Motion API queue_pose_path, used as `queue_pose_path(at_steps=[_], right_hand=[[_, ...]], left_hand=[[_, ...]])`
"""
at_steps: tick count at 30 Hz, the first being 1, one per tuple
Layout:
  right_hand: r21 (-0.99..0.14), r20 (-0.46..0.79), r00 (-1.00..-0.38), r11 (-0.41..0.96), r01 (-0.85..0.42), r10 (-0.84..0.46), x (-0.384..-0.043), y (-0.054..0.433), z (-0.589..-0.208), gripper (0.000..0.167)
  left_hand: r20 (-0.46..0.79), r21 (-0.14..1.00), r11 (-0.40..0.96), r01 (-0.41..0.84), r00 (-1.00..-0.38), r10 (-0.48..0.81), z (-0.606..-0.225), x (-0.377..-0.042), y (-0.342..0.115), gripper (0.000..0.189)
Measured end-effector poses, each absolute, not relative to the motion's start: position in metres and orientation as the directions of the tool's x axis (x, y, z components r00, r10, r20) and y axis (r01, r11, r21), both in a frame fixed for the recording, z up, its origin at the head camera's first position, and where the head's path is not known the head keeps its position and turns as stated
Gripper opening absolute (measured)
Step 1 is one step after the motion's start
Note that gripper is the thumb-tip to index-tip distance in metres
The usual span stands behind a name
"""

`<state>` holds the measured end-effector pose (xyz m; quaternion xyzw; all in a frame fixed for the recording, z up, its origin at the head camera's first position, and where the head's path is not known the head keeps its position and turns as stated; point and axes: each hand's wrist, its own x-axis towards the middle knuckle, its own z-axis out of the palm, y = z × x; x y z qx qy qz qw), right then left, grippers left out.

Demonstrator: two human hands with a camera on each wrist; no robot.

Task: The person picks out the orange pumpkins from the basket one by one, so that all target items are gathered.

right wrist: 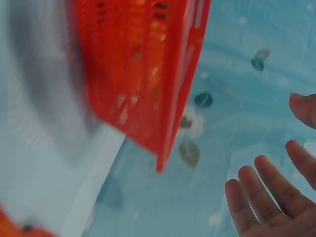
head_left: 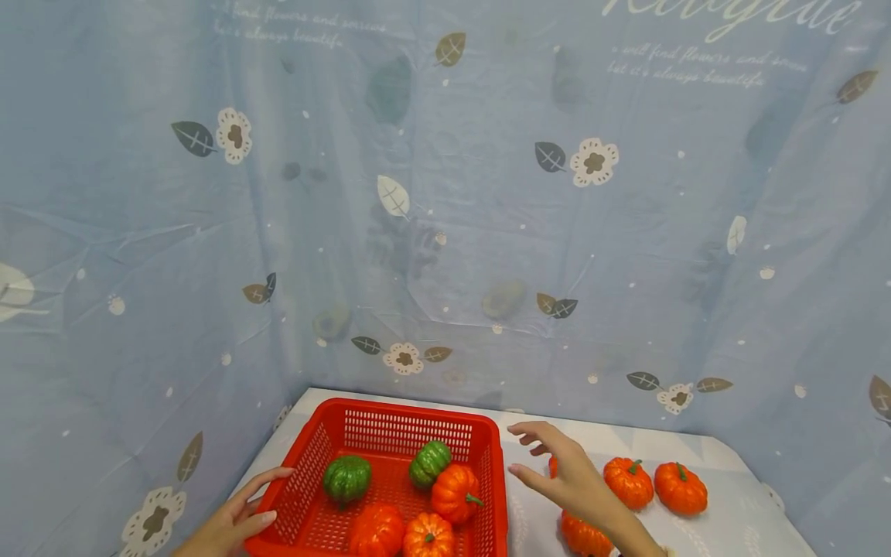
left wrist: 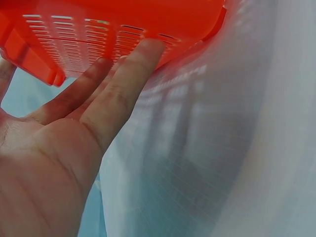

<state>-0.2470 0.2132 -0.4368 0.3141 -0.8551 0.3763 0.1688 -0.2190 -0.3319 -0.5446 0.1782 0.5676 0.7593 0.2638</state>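
Note:
A red slotted plastic basket (head_left: 393, 408) sits on the table at the lower middle of the head view. Inside it are two green pumpkins (head_left: 347, 478) and three orange pumpkins (head_left: 454, 493), all small. My left hand (head_left: 230, 520) is at the basket's left side; in the left wrist view its extended fingers (left wrist: 118, 94) lie against the slotted wall. To the right of the basket, my right hand (head_left: 572, 473) hovers above the table, holding nothing. Its fingers are spread and loosely bent, apart from the basket's edge (right wrist: 173, 98) in the right wrist view.
Several more orange pumpkins (head_left: 681, 489) stand on the white table (head_left: 748, 503) at the right, some partly hidden behind my right hand and forearm. A blue patterned curtain (head_left: 445, 255) encloses the table's back and sides.

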Motion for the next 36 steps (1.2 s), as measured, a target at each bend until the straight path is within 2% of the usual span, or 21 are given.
queue_pose_path(at_steps=[3, 10, 17, 23, 30, 36], right_hand=[[-0.5, 0.545, -0.685, 0.469, -0.728, -0.483, -0.252, 0.194, -0.435, 0.047], [-0.542, 0.417, -0.67, 0.423, -0.726, -0.614, -0.257, 0.155, -0.429, 0.051], [-0.538, 0.365, -0.602, 0.367, -0.759, -0.71, -0.264, 0.126, -0.428, 0.055], [-0.521, 0.305, -0.545, 0.343, -0.782, -0.781, -0.27, 0.101, -0.431, 0.054], [-0.631, 0.216, -0.533, 0.299, -0.716, -0.818, -0.277, 0.076, -0.436, 0.053], [-0.608, 0.131, -0.489, 0.319, -0.727, -0.862, -0.28, 0.059, -0.447, 0.055]], left_hand=[[-0.037, 0.955, -0.216, -0.205, -0.801, 0.598, -0.545, -0.218, -0.332, 0.046], [-0.079, 0.955, -0.194, -0.224, -0.824, 0.562, -0.544, -0.216, -0.331, 0.041], [-0.039, 0.964, -0.193, -0.185, -0.811, 0.583, -0.543, -0.217, -0.329, 0.043], [-0.032, 0.963, -0.199, -0.183, -0.808, 0.589, -0.545, -0.217, -0.331, 0.046], [-0.045, 0.965, -0.187, -0.184, -0.818, 0.573, -0.543, -0.216, -0.331, 0.045], [-0.063, 0.96, -0.19, -0.206, -0.82, 0.568, -0.543, -0.215, -0.329, 0.042]])
